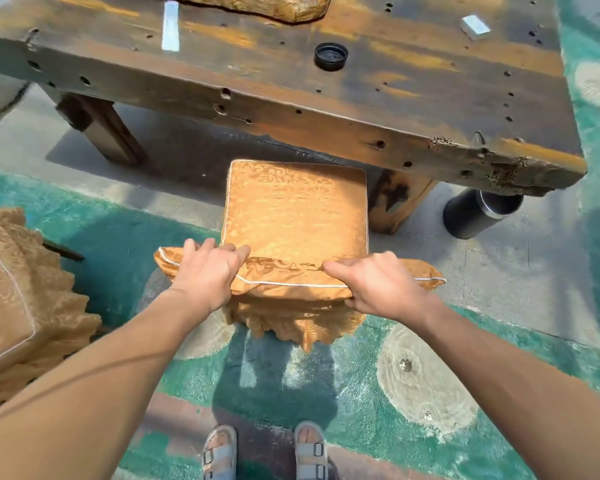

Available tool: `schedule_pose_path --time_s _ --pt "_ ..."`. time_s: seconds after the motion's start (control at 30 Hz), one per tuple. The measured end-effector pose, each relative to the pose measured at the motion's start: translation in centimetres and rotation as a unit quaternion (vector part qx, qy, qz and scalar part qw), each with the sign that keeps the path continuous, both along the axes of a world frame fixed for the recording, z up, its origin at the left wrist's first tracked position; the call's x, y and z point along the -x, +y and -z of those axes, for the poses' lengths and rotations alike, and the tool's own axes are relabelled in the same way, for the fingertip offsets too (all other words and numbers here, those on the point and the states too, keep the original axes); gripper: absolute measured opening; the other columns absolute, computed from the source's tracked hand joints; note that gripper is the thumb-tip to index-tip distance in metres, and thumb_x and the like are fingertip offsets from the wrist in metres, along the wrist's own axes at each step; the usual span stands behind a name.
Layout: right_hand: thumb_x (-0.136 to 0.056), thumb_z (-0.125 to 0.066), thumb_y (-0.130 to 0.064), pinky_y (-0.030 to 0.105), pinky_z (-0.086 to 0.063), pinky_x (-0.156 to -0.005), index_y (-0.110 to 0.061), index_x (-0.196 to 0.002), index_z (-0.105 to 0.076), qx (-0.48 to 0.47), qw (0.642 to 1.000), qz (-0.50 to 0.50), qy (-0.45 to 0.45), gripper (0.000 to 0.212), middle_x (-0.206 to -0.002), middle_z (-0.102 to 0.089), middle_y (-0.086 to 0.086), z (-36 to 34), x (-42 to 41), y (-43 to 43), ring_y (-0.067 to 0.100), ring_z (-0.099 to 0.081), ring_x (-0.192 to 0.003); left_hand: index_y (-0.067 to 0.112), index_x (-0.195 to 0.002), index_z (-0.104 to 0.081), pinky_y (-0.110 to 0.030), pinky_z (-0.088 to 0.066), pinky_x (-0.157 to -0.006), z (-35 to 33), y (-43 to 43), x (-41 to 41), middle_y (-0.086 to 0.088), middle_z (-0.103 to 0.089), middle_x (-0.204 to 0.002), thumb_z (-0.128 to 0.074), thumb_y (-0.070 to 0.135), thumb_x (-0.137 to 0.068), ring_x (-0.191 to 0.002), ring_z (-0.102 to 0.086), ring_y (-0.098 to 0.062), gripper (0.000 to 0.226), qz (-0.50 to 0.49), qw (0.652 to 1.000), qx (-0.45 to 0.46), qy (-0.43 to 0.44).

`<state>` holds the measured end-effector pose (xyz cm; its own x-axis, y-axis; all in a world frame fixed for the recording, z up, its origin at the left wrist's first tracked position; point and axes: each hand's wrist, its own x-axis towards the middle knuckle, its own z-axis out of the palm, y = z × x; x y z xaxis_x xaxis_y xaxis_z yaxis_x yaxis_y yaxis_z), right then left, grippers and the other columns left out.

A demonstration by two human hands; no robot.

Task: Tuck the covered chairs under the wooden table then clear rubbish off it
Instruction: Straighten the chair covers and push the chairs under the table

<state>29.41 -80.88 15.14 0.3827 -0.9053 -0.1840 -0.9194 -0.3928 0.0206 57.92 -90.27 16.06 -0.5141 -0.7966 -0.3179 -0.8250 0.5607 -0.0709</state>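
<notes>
partway into the first half, judging by the layout. gripping the top edge of the covered chair back with the left hand and the right hand, fingers curled over the gold fabric on both sides. sitting just in front of the bench, seat front close to the near edge, most of the seat not yet under it. waiting well left of the bench's near side: a second covered chair, untucked. lying on top of the bench, none of it cleared yet: a black lid, a pale strip, a small white block. standing under the bench's right corner: a dark cylinder bin, probably meant for the rubbish.
</notes>
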Motion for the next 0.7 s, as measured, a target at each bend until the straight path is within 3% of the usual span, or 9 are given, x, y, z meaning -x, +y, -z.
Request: schedule_pose_path --time_s 0.1,0.2,0.37,0.5,0.7 --pt "-0.065 -0.083 -0.033 0.037 -0.048 -0.072 -0.033 -0.121 -0.047 -0.002 0.996 0.087 -0.003 0.067 -0.105 -0.069 -0.008 0.3 -0.6 -2.2 0.024 -0.067 -0.091 0.031 -0.116 -0.050 -0.041 -0.023 -0.076 0.0 -4.0 0.9 0.006 -0.061 -0.104 -0.060 0.007 -0.080 -0.106 -0.053 -0.028 0.044 0.008 1.000 0.001 0.010" --pt "-0.066 -0.081 -0.018 0.041 -0.041 -0.090 -0.035 -0.123 -0.049 0.023 0.986 0.163 -0.001 0.068 -0.123 -0.066 -0.010 0.6 -1.5 -4.1 0.023 -0.062 -0.105 0.033 -0.121 -0.052 -0.042 -0.024 -0.077 -0.1 -7.3 2.0 0.004 -0.062 -0.110 -0.059 0.006 -0.082 -0.110 -0.053 -0.029 0.048 0.021 1.000 0.006 0.015" --pt "-0.065 -0.072 0.002 0.043 -0.041 -0.086 -0.031 -0.120 -0.054 0.052 0.967 0.248 0.011 0.067 -0.126 -0.063 -0.003 0.8 -1.2 -7.8 0.027 -0.055 -0.102 0.028 -0.123 -0.054 -0.049 -0.034 -0.090 -0.1 -11.7 4.3 0.001 -0.049 -0.096 -0.057 -0.001 -0.082 -0.110 -0.052 -0.031 0.050 0.031 0.999 0.012 0.022" --pt "-0.069 -0.071 0.001 0.041 -0.038 -0.080 -0.029 -0.115 -0.054 0.051 0.963 0.264 0.017 0.058 -0.101 -0.058 0.001 0.9 1.0 -11.2 0.028 -0.051 -0.089 0.027 -0.129 -0.053 -0.053 -0.033 -0.098 0.0 -15.2 6.9 -0.003 -0.059 -0.116 -0.059 -0.002 -0.082 -0.116 -0.051 -0.032 0.056 0.038 0.999 0.011 0.016" --pt "-0.067 -0.072 -0.001 0.042 -0.032 -0.079 -0.026 -0.117 -0.051 0.049 0.955 0.291 0.019 0.060 -0.102 -0.054 0.004 0.9 3.7 -17.5 0.030 -0.051 -0.092 0.030 -0.130 -0.054 -0.055 -0.032 -0.101 0.0 -22.1 10.6 -0.002 -0.060 -0.120 -0.066 0.008 -0.084 -0.118 -0.051 -0.032 0.052 0.055 0.998 0.022 0.016"
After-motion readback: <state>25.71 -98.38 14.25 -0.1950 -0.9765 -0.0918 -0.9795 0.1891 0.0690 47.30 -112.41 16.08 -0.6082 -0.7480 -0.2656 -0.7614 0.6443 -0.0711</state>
